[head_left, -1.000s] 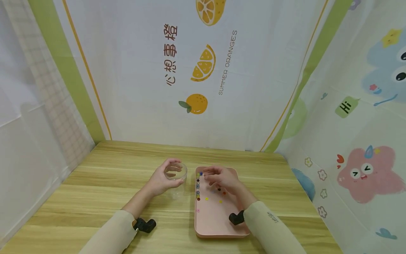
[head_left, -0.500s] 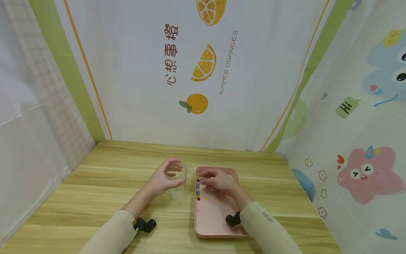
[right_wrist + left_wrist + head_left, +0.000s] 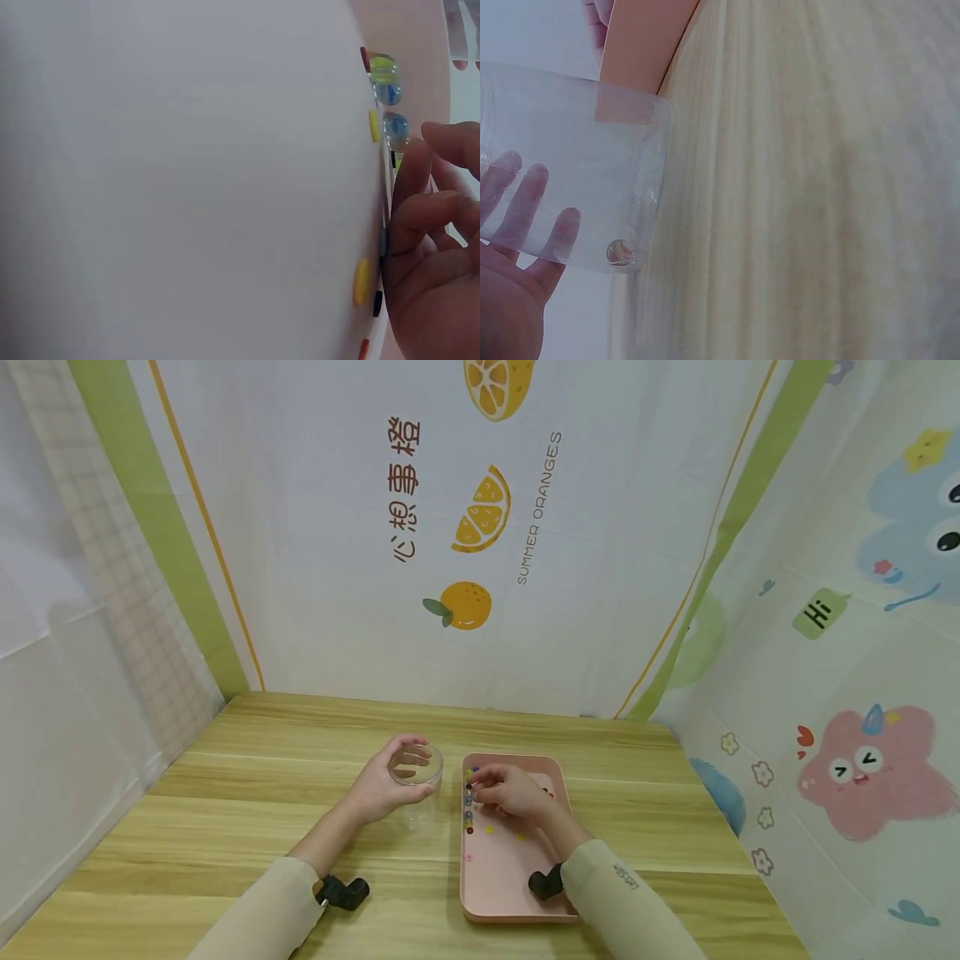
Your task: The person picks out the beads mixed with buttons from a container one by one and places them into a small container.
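My left hand grips a clear cylindrical jar just left of the pink tray, the jar's mouth facing up. Inside it, a single glass marble lies at the bottom in the left wrist view. My right hand reaches into the tray with bent fingers, near its left wall. There, several glass marbles form a row. Close by my fingertips in the right wrist view is a blue-tinted marble; whether I pinch a marble is unclear.
Small flat discs are scattered over the tray floor, among them a yellow disc and a pink disc. The wooden table extends around both containers. A printed cloth hangs behind it.
My right hand has shifted left and slightly nearer, its fingertips coming to the marble row at the tray's left wall. The left hand and jar have kept their place.
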A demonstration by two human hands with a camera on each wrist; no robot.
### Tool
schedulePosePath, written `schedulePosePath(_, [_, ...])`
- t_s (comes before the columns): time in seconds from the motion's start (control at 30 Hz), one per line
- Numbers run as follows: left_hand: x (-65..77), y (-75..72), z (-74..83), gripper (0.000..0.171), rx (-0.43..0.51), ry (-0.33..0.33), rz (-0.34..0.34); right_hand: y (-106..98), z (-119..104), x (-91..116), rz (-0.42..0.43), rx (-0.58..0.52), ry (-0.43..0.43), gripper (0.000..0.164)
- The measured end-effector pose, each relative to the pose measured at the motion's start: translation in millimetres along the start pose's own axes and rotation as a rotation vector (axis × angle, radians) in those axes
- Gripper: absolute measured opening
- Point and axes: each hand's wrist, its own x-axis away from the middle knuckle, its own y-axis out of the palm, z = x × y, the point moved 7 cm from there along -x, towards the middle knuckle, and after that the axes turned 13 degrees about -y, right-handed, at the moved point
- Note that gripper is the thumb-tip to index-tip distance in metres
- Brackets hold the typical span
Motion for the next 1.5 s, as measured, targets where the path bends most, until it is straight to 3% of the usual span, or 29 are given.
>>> schedulePosePath(0.2, [0.9, 0.5, 0.8, 0.070, -0.002, 0.000, 0.000, 1.2, 4.1, 0.5, 0.022, 0.035, 0.017, 0.028])
schedulePosePath(1.0, [-0.2, 0.3, 0.6, 0.073, -0.002, 0.010, -0.004, 6.5, 8.1, -1.5, 0.075, -0.001, 0.052, 0.020])
schedulePosePath(1.5, [0.6, 1.3, 0.1, 0.070, 0.004, 0.004, -0.010, 7.1, 5.6, -1.8, 0.051, 0.038, 0.017, 0.018])
